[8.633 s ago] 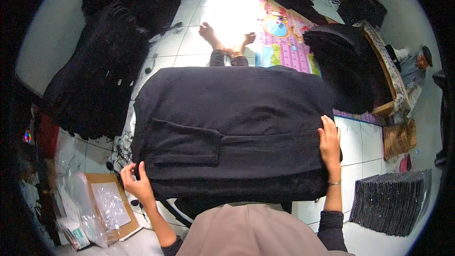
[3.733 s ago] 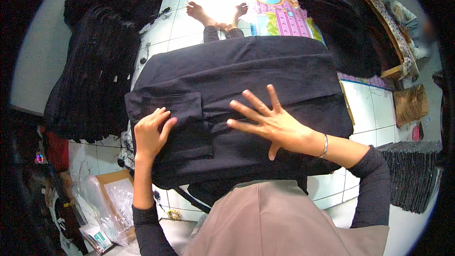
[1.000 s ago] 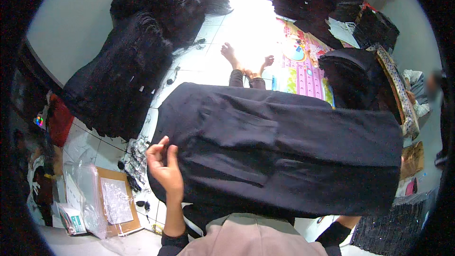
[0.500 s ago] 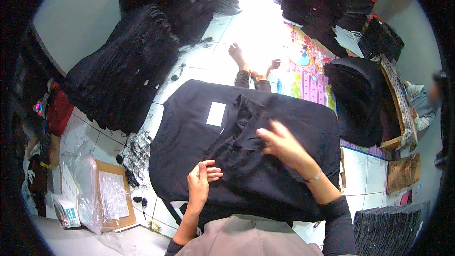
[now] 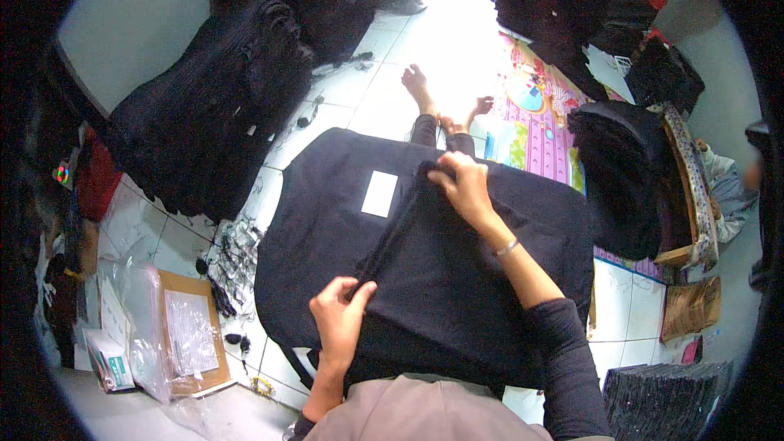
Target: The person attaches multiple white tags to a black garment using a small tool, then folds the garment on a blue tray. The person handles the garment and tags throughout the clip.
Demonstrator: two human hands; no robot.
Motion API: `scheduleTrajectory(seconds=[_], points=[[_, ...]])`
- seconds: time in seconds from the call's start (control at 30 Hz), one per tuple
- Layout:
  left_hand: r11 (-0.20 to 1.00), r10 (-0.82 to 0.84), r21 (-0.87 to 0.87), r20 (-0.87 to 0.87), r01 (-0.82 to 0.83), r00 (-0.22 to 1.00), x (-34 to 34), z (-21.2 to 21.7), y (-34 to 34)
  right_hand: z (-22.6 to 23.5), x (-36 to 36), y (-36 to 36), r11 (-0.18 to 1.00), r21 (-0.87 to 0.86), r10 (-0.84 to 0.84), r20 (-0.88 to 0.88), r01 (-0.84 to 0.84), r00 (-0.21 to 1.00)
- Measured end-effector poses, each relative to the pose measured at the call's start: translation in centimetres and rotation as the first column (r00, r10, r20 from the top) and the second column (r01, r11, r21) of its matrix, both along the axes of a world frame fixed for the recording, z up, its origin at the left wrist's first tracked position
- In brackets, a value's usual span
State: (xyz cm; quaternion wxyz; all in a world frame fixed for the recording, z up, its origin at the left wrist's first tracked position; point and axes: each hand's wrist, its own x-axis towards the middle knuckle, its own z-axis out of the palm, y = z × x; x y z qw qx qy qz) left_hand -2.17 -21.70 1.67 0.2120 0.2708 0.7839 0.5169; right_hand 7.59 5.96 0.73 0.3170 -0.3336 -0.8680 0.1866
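Note:
Black fabric (image 5: 457,278) lies over the surface in front of my lap, with a long raised fold running from near left to far right. At the near end of that fold, my left hand (image 5: 336,317) pinches the cloth between thumb and fingers. My right hand (image 5: 463,186) is closed on the far end, close to the far edge of the black surface. Between the hands the cloth is drawn fairly straight. A white rectangular card (image 5: 380,194) lies flat on the black surface, left of the fold.
Large heaps of black cloth (image 5: 204,114) stand at far left, with more at far right. A stack of black pieces (image 5: 665,400) sits at lower right. Plastic-wrapped papers on a brown board (image 5: 192,331) lean at lower left. Another person (image 5: 727,184) is partly visible at right.
My right hand has moved away from me and closed on the fabric's far end. My left hand has gone from loosely open to pinching the near end. The crumpled fold is now straighter.

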Motion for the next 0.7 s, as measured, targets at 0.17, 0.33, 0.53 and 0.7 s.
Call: scheduleTrajectory(seconds=[0.17, 0.33, 0.53, 0.7], points=[[0.934, -0.158, -0.355, -0.341, 0.029, 0.927, -1.7, 0.4, 0.7, -1.2, -2.7, -0.1, 0.984, 0.032, -0.178, 0.057, 0.177, 0.982], [0.950, -0.241, -0.303, -0.538, 0.081, 0.808, -0.7, 1.1, 0.3, -0.7, -2.1, -0.4, 0.968, -0.025, -0.242, 0.171, 0.250, 0.955], [0.959, -0.114, 0.149, -0.576, 0.241, 0.809, -2.2, 7.3, 3.1, 12.0, 2.0, 0.1, 0.975, -0.041, -0.212, -0.445, 0.216, 0.870], [0.804, 0.139, 0.473, -0.740, 0.361, 0.658, -4.3, 12.9, 8.5, 23.8, 10.3, -4.7, 0.657, 0.478, -0.138, -0.685, 0.583, 0.716]])
